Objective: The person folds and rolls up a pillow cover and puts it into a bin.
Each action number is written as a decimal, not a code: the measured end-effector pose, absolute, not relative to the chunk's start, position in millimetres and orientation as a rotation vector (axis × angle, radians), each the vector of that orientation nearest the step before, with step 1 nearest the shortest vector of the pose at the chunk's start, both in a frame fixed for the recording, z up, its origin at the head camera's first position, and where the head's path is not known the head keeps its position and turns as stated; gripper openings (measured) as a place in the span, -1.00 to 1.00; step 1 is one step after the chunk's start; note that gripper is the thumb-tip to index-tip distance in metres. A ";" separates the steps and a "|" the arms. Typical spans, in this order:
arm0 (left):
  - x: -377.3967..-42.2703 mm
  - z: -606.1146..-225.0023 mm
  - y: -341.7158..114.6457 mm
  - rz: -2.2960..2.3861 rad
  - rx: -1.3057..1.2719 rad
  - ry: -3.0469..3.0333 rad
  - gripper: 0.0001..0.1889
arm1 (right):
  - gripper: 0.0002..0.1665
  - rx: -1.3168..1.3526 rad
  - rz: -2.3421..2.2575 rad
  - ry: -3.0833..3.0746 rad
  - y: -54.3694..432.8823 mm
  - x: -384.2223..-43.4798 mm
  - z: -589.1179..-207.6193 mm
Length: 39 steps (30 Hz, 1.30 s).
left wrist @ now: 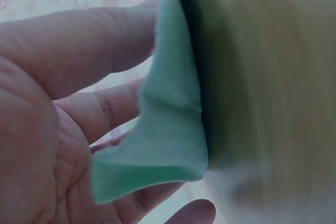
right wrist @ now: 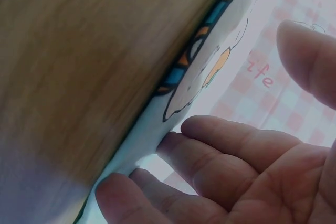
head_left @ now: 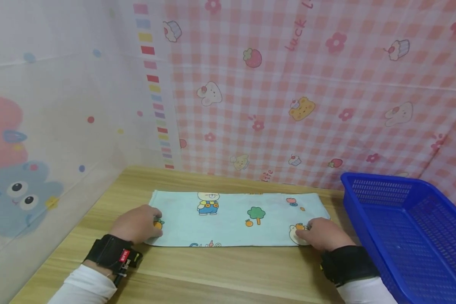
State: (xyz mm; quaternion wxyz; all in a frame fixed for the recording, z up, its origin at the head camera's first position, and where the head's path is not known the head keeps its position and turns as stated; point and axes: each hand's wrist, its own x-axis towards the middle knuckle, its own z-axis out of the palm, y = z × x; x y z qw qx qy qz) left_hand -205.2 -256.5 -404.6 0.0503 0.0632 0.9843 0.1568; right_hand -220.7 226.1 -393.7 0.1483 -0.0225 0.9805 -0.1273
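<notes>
A light-blue folded cloth (head_left: 220,219) printed with a bear, a tree and oranges lies as a long strip on the wooden table. My left hand (head_left: 138,223) rests at its left end, thumb and fingers spread over the corner. Seen from the left wrist, the cloth's end (left wrist: 170,114) stands up a little in front of the palm, hiding the fingertips. At the opposite end, my right hand (head_left: 324,232) touches the near right corner. In the right wrist view, its fingers (right wrist: 220,156) reach the cloth's edge loosely extended, while the thumb (right wrist: 310,56) is held apart from them.
A blue plastic basket (head_left: 414,219) stands to the right, close by the right wrist. Behind the table (head_left: 213,274) hangs a pink checked curtain (head_left: 273,105), and a white printed sheet (head_left: 61,105) covers the left side. Each wrist wears a black strap (head_left: 110,253).
</notes>
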 end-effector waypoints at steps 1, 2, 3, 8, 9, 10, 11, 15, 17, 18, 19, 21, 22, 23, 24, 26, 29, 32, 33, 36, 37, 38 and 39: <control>-205.3 -404.7 -255.6 0.473 0.193 2.998 -0.50 | -0.45 -0.063 -0.365 2.817 226.8 -221.1 -393.9; -205.2 -404.9 -254.8 0.466 0.192 3.000 -0.50 | -0.44 -0.060 -0.365 2.815 227.4 -221.3 -394.2; -205.0 -405.0 -254.0 0.464 0.191 3.000 -0.50 | -0.44 -0.055 -0.365 2.814 227.8 -221.7 -394.5; -203.9 -405.6 -252.5 0.459 0.189 3.008 -0.50 | -0.48 -0.034 -0.375 2.810 227.8 -223.2 -393.8; -203.7 -405.4 -252.8 0.463 0.191 3.008 -0.50 | -0.49 -0.034 -0.380 2.810 227.6 -223.3 -393.4; -203.5 -405.3 -253.3 0.468 0.196 3.005 -0.50 | -0.50 -0.034 -0.384 2.810 227.7 -223.3 -393.0; -203.5 -405.1 -254.2 0.478 0.204 2.999 -0.50 | -0.50 -0.038 -0.385 2.810 228.0 -223.2 -392.7; -204.5 -403.8 -261.9 0.521 0.227 2.966 -0.50 | -0.48 -0.046 -0.382 2.818 229.7 -222.8 -390.6; -205.7 -402.9 -267.2 0.554 0.225 2.940 -0.50 | -0.48 -0.043 -0.381 2.822 230.7 -222.6 -390.0; -206.3 -402.4 -269.6 0.568 0.217 2.930 -0.50 | -0.48 -0.040 -0.382 2.825 231.3 -222.5 -389.9; -206.7 -401.9 -271.5 0.586 0.207 2.917 -0.50 | -0.48 -0.037 -0.384 2.827 231.8 -222.3 -390.2; -207.7 -401.2 -274.1 0.611 0.188 2.901 -0.50 | -0.50 -0.035 -0.387 2.828 232.6 -222.6 -390.7; -208.1 -401.1 -274.8 0.623 0.177 2.897 -0.50 | -0.50 -0.036 -0.390 2.828 232.9 -222.7 -391.2; -208.4 -401.1 -275.2 0.629 0.166 2.897 -0.51 | -0.50 -0.038 -0.386 2.829 233.3 -223.0 -391.6; -208.7 -401.3 -275.5 0.631 0.158 2.900 -0.52 | -0.49 -0.039 -0.383 2.829 233.5 -223.3 -391.9; -209.4 -402.5 -276.1 0.618 0.150 2.916 -0.55 | -0.49 -0.041 -0.376 2.827 233.8 -224.2 -393.2; -210.3 -404.0 -277.9 0.592 0.133 2.935 -0.57 | -0.48 -0.050 -0.367 2.822 234.2 -224.9 -394.4; -211.3 -404.4 -280.3 0.576 0.100 2.936 -0.58 | -0.47 -0.048 -0.365 2.813 234.1 -224.7 -394.0; -211.4 -404.2 -281.0 0.573 0.086 2.932 -0.58 | -0.46 -0.048 -0.368 2.810 234.2 -224.2 -393.9; -211.7 -402.8 -283.3 0.568 0.050 2.912 -0.56 | -0.45 -0.046 -0.371 2.805 234.3 -222.7 -393.3; -211.6 -402.3 -284.1 0.567 0.044 2.906 -0.56 | -0.45 -0.050 -0.372 2.805 234.4 -222.2 -393.4; -211.3 -401.7 -284.8 0.571 0.039 2.897 -0.56 | -0.45 -0.052 -0.374 2.806 234.2 -222.1 -393.2; -211.0 -401.0 -285.4 0.577 0.035 2.889 -0.55 | -0.45 -0.052 -0.375 2.808 233.9 -222.0 -393.2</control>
